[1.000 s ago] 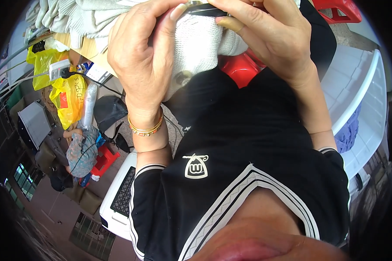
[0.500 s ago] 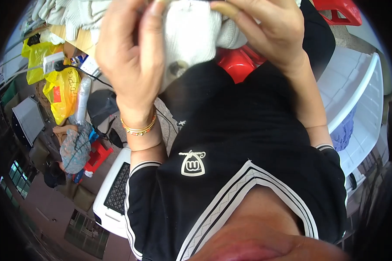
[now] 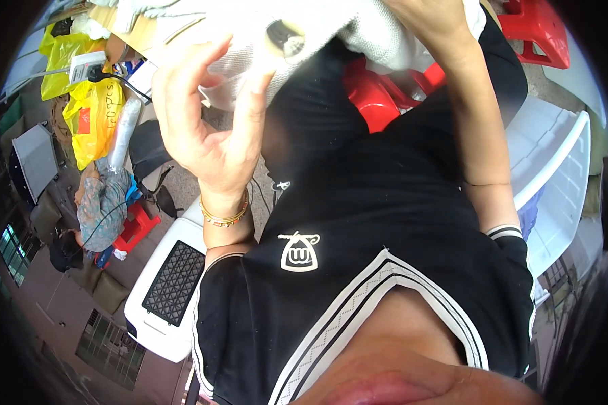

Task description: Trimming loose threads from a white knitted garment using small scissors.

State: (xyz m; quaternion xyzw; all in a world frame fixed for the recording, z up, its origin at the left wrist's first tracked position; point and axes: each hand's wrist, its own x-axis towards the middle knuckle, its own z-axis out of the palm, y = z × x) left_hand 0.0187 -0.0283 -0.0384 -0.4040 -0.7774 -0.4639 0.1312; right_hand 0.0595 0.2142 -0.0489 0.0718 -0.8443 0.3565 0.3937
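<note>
A white knitted garment (image 3: pixel 375 44) spreads across the top of the view, over my lap and the table edge. It bears a dark and pale oval patch (image 3: pixel 286 38). My left hand (image 3: pixel 206 128), with gold and beaded bracelets at the wrist, is raised at the garment's left part. Its thumb and fingers stand apart, and nothing shows between them. At the upper right, my right hand (image 3: pixel 432 20) is by the garment's right side. Its fingers run out of the picture at the top edge, so their grip is hidden.
A red stool (image 3: pixel 375 101) shows between my legs, another red stool (image 3: pixel 537 30) at the far right. To the right stands a white plastic tub (image 3: pixel 554 169) with purple cloth. Yellow bags (image 3: pixel 91 128), a power strip (image 3: pixel 88 67), a white box (image 3: pixel 138 297) and a seated person are left.
My left hand has opened and moved lower, its fingers now apart. My right hand has gone up, partly out of view. The garment has shifted, bringing its oval patch higher.
</note>
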